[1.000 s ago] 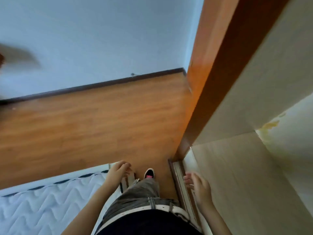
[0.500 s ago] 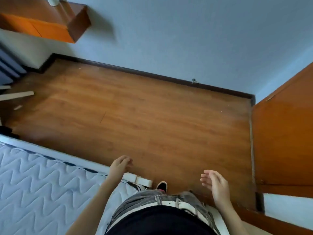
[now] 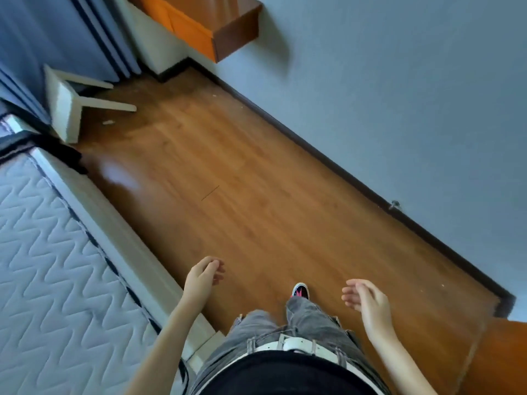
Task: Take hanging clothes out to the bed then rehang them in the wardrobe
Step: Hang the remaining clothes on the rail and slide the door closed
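The bed (image 3: 48, 266) fills the lower left of the view, a bare mattress with a white zigzag-quilted top and a dark piped edge, its long side running diagonally beside the person's left leg. No clothes or hangers show on the part of it in view. An orange-brown wooden panel (image 3: 502, 357) at the lower right corner may be part of the wardrobe, but that cannot be told for sure.

The left hand (image 3: 204, 276) hangs above the wooden floor (image 3: 242, 195) just beside the mattress edge, fingers loosely curled toward the thumb, holding nothing. The right hand (image 3: 366, 299) is out to the other side, palm turned inward, fingers relaxed and slightly bent, also empty. The two hands are well apart, with the person's grey jeans (image 3: 302, 323), white belt (image 3: 296, 344) and one black shoe (image 3: 300, 291) with pink markings between them.

A pale blue wall (image 3: 399, 95) with a dark skirting board (image 3: 342, 169) runs along the right. At the upper left a white stool (image 3: 68, 106) lies tipped on the floor near the bed's far end, and an orange-fronted wooden shelf unit (image 3: 216, 27) is fixed to the wall above.
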